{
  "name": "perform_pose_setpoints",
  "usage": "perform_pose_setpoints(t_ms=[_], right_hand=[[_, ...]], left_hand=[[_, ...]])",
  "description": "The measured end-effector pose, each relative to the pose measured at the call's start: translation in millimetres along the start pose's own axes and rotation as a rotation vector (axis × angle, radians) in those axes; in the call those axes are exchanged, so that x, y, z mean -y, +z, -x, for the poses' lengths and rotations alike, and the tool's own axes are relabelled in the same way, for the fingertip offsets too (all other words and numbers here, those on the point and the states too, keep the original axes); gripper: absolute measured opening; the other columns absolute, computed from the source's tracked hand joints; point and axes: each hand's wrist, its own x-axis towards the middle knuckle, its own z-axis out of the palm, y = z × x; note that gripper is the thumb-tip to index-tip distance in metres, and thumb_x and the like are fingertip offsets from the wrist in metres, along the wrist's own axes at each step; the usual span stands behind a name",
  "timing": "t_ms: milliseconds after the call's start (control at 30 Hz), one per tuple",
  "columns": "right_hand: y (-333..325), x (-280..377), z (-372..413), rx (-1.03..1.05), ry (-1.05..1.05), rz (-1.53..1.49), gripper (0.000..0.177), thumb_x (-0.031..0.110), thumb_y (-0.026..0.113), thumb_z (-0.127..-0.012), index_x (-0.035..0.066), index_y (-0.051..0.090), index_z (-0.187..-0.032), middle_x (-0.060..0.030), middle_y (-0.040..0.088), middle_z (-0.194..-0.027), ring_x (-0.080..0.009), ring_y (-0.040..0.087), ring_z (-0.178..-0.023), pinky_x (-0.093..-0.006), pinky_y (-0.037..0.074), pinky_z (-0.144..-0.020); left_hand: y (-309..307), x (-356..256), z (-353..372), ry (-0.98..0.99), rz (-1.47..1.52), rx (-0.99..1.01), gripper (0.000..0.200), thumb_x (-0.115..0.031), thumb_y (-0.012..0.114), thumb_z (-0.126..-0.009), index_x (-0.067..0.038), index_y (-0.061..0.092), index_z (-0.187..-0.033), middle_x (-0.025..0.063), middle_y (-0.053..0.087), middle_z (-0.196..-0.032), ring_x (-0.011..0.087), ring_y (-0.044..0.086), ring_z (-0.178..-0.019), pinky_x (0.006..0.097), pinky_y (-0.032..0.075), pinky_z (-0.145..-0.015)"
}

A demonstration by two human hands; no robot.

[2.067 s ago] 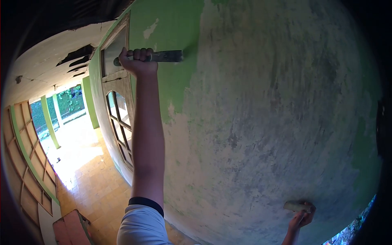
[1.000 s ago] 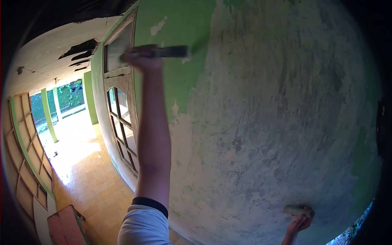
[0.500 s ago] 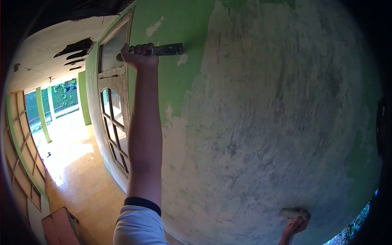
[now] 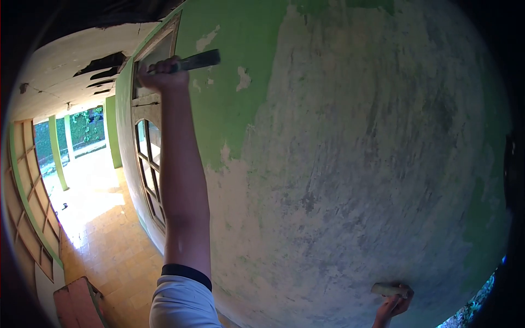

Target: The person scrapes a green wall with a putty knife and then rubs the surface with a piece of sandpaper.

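Observation:
At the upper left, my left hand (image 4: 163, 75) is closed around a scraper (image 4: 202, 60), its dark flat blade pointing right and slightly upward. The blade overlaps green paint on the wall (image 4: 235, 98), just above small chipped patches. My left arm reaches up in front of the door frame. Low on the right, my right hand (image 4: 401, 304) grips a pale, oblong block-like piece (image 4: 389, 289) close against the bare grey plaster (image 4: 350, 164). What that piece is made of, I cannot tell.
A wooden-framed door with glass panes (image 4: 150, 158) stands left of the wall. A reddish bench-like board (image 4: 79, 306) sits on the yellow tiled floor (image 4: 117, 235). Overhead, the ceiling (image 4: 60, 71) has broken holes. Green posts (image 4: 58, 156) stand by the bright opening.
My left hand and the scraper have moved left, away from the paint edge, and the blade now tilts upward, uncovering a chipped patch. My right hand has barely moved.

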Motion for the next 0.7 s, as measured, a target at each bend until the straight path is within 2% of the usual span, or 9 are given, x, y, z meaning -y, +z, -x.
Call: perform_pose_setpoints(t_ms=[67,133,167,267,367,467,500,633,700], right_hand=[[-4,-7,3,0.006,-0.005,0.025,0.043,0.038,0.046,-0.083,-0.004,0.051,-0.091,-0.0108,0.051,-0.084,-0.0194,0.051,-0.072,-0.0301,0.042,-0.061],[-5,-8,3,0.027,-0.014,0.042,0.044,0.039,0.046,-0.084,-0.004,0.051,-0.091,-0.0109,0.051,-0.084,-0.0192,0.051,-0.072,-0.0300,0.042,-0.061],[-3,-5,1,0.029,-0.033,0.028,0.042,0.038,0.045,-0.085,-0.004,0.050,-0.091,-0.0111,0.050,-0.086,-0.0196,0.051,-0.072,-0.0309,0.043,-0.061],[-2,-1,-1,0.034,-0.042,0.024,0.041,0.037,0.044,-0.087,-0.004,0.050,-0.091,-0.0113,0.050,-0.087,-0.0200,0.051,-0.073,-0.0320,0.044,-0.061],[-4,-8,2,0.036,-0.026,0.048,0.042,0.038,0.043,-0.087,-0.004,0.050,-0.091,-0.0114,0.050,-0.087,-0.0198,0.051,-0.073,-0.0319,0.044,-0.061],[-4,-7,3,0.012,-0.010,0.054,0.040,0.036,0.045,-0.084,-0.004,0.051,-0.090,-0.0114,0.050,-0.085,-0.0208,0.052,-0.073,-0.0319,0.044,-0.062],[-2,-4,2,-0.008,0.002,0.037,0.038,0.033,0.046,-0.081,-0.004,0.051,-0.089,-0.0114,0.051,-0.084,-0.0219,0.052,-0.072,-0.0323,0.043,-0.062],[0,-4,2,-0.023,0.031,-0.013,0.039,0.034,0.047,-0.081,-0.004,0.051,-0.089,-0.0113,0.051,-0.083,-0.0220,0.052,-0.071,-0.0322,0.043,-0.062],[0,-1,1,-0.023,0.059,0.001,0.040,0.035,0.046,-0.081,-0.004,0.051,-0.088,-0.0113,0.051,-0.081,-0.0216,0.052,-0.071,-0.0319,0.043,-0.062]], left_hand=[[-3,10,-1,0.018,0.078,-0.042,0.022,-0.025,0.050,-0.079,-0.015,0.033,-0.067,-0.0033,0.022,-0.047,0.0109,0.024,-0.040,0.0287,0.033,-0.046],[-6,37,15,-0.004,-0.165,-0.051,0.023,-0.027,0.048,-0.079,-0.016,0.033,-0.066,-0.0037,0.022,-0.047,0.0105,0.024,-0.040,0.0289,0.034,-0.047],[-2,40,22,-0.005,-0.152,-0.100,0.022,-0.027,0.048,-0.080,-0.016,0.032,-0.070,-0.0048,0.020,-0.048,0.0106,0.023,-0.042,0.0290,0.030,-0.044],[7,28,14,-0.008,-0.190,0.044,0.022,-0.027,0.048,-0.079,-0.016,0.032,-0.069,-0.0041,0.020,-0.048,0.0110,0.023,-0.042,0.0293,0.030,-0.045],[11,1,-9,0.040,-0.048,-0.025,0.024,-0.030,0.048,-0.079,-0.016,0.034,-0.065,-0.0032,0.023,-0.046,0.0111,0.026,-0.040,0.0293,0.033,-0.046],[0,15,-10,-0.023,-0.036,-0.036,0.022,-0.027,0.049,-0.078,-0.016,0.032,-0.068,-0.0039,0.021,-0.049,0.0119,0.024,-0.043,0.0297,0.031,-0.046],[3,38,13,0.034,-0.225,-0.034,0.024,-0.027,0.049,-0.077,-0.016,0.032,-0.065,-0.0051,0.019,-0.049,0.0125,0.023,-0.041,0.0283,0.031,-0.045],[6,22,13,-0.041,-0.249,-0.029,0.024,-0.028,0.049,-0.078,-0.017,0.032,-0.066,-0.0055,0.019,-0.049,0.0124,0.022,-0.041,0.0280,0.030,-0.045],[2,0,-10,-0.001,-0.050,-0.062,0.024,-0.024,0.051,-0.076,-0.016,0.032,-0.064,-0.0037,0.022,-0.048,0.0119,0.025,-0.041,0.0299,0.033,-0.046]])
